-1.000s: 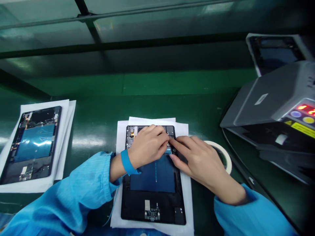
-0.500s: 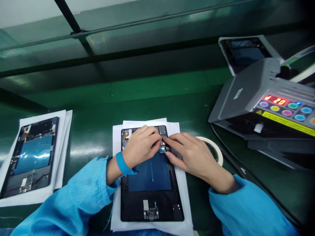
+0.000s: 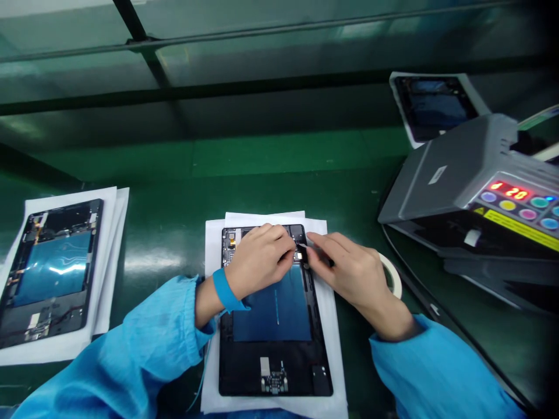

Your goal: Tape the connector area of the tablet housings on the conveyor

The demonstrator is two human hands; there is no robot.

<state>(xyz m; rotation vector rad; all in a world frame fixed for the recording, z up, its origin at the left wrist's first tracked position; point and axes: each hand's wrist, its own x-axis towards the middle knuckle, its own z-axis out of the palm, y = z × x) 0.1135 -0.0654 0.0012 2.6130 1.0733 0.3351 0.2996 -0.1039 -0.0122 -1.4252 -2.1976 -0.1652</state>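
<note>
An opened tablet (image 3: 273, 326) with a blue battery lies on white paper sheets (image 3: 325, 302) in front of me. My left hand (image 3: 259, 259) rests on its upper part, fingers curled and pressed down near the top right corner; a blue wrist strap is on that wrist. My right hand (image 3: 349, 267) comes in from the right, its fingertips pinched on a small dark strip at the same corner, almost touching the left fingers. What exactly the strip is I cannot make out.
A second opened tablet (image 3: 50, 270) on paper lies at the left. A white tape roll (image 3: 393, 276) sits under my right wrist. A grey machine with red digits and coloured buttons (image 3: 480, 186) fills the right; another tablet (image 3: 432, 107) lies behind it. The surface is green.
My right hand has drawn back slightly to the right, its fingertips now pinching a small dark strip at the tablet's top right corner. The left hand stays pressed in place. The view shifted a little.
</note>
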